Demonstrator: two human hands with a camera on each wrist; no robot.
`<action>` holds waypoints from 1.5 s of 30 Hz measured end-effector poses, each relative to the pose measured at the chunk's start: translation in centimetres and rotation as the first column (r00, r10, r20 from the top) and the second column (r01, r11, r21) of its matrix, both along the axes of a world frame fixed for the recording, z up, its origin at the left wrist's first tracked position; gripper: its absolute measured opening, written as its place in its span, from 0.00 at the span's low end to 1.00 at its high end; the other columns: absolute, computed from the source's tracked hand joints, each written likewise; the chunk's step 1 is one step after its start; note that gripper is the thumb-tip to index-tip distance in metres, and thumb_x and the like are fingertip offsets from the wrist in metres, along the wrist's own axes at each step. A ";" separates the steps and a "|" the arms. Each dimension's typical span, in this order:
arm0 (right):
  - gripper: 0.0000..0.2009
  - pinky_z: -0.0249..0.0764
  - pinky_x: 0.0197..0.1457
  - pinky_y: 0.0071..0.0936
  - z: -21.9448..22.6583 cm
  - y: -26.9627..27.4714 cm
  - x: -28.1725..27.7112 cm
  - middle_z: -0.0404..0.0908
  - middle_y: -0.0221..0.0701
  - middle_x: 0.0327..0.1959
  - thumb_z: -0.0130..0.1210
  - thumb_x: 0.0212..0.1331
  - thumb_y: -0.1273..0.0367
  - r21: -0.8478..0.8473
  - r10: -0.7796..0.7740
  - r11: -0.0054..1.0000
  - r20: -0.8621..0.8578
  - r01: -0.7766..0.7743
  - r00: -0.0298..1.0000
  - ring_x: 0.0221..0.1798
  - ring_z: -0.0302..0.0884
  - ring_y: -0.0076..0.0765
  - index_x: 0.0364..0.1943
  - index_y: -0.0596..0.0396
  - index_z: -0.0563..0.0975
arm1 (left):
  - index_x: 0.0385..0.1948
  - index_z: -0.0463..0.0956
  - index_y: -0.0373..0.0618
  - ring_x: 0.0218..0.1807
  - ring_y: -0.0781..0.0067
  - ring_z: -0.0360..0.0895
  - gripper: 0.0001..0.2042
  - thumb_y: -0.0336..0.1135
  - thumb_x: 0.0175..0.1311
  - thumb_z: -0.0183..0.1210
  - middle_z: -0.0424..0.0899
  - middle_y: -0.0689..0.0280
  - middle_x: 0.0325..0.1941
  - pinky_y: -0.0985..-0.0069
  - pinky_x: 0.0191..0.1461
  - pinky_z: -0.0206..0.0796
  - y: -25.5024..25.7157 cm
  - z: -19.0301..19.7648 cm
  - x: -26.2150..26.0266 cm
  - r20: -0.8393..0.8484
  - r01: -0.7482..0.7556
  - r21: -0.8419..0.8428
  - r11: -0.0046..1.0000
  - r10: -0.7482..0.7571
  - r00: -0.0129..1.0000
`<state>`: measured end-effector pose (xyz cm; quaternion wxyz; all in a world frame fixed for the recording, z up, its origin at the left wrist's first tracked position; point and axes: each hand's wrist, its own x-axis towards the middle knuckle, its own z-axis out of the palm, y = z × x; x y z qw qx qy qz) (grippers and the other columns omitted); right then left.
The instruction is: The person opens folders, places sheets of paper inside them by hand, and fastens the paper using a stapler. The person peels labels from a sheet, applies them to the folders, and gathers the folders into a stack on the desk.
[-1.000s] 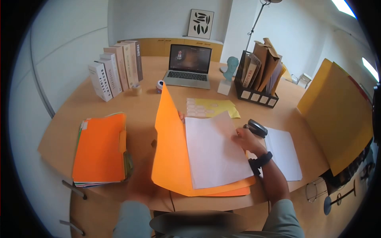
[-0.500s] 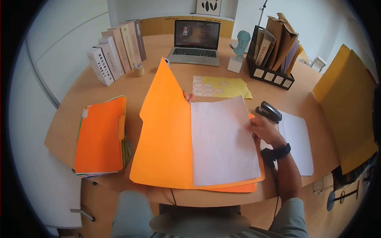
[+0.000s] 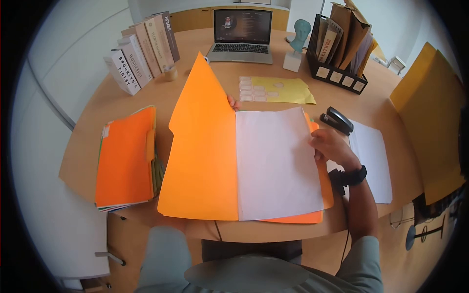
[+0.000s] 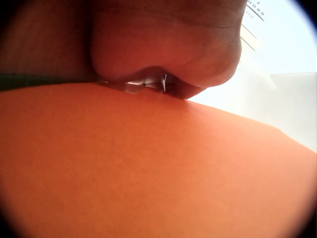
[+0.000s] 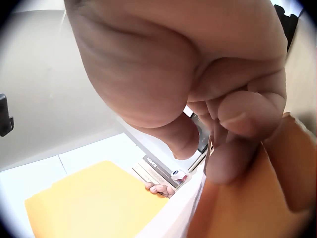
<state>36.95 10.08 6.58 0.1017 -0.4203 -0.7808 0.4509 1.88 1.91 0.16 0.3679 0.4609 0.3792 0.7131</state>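
Note:
An orange folder [image 3: 202, 156] stands spread over the desk's front edge, its left cover raised. White paper [image 3: 278, 166] lies against its right half. My left hand [image 3: 233, 102] is mostly hidden behind the left cover, with its fingertips curled over that cover's inner top edge. In the left wrist view the hand [image 4: 168, 44] lies right against the orange cover [image 4: 158, 163]. My right hand [image 3: 332, 146] pinches the right edge of the folder and paper. The right wrist view shows its curled fingers [image 5: 230, 161] on the orange folder [image 5: 233, 213] beside the paper's edge.
A stack of orange folders [image 3: 124, 161] lies left, below upright books [image 3: 146, 53]. Behind are a laptop [image 3: 242, 48], a yellow label sheet [image 3: 286, 90], a bust [image 3: 299, 36] and a file holder [image 3: 337, 75]. A stapler [image 3: 337, 120] and white sheets [image 3: 373, 161] lie right.
The folder's left cover has swung further left, so the folder stands wider. Both hands keep their hold. The head view has tilted down.

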 end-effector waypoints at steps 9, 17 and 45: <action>0.13 0.72 0.23 0.19 -1.2 1.0 0.3 0.79 0.28 0.20 0.54 0.68 0.65 0.047 0.014 0.999 -0.013 -0.013 1.000 0.21 0.78 0.20 0.33 0.63 0.78 | 0.42 0.76 0.42 0.40 0.70 0.73 0.11 0.40 0.71 0.58 0.78 0.65 0.41 0.71 0.49 0.67 0.0 0.0 -0.2 -0.002 0.009 -0.002 1.000 -0.009 1.000; 0.11 0.73 0.23 0.18 -1.3 0.9 0.3 0.80 0.30 0.21 0.56 0.66 0.68 0.053 -0.025 0.998 -0.017 0.026 1.000 0.21 0.79 0.21 0.36 0.65 0.78 | 0.42 0.77 0.42 0.40 0.70 0.73 0.11 0.40 0.71 0.58 0.78 0.65 0.40 0.71 0.49 0.67 0.6 0.1 -0.1 0.001 0.031 -0.002 1.000 -0.031 1.000; 0.11 0.72 0.23 0.19 -1.3 1.6 1.1 0.79 0.29 0.22 0.55 0.67 0.67 0.036 -0.038 0.999 -0.060 0.040 0.997 0.21 0.78 0.20 0.32 0.62 0.75 | 0.41 0.77 0.41 0.40 0.70 0.74 0.11 0.40 0.71 0.58 0.79 0.65 0.39 0.72 0.48 0.67 1.3 0.1 0.1 -0.009 0.040 -0.006 0.999 -0.040 0.999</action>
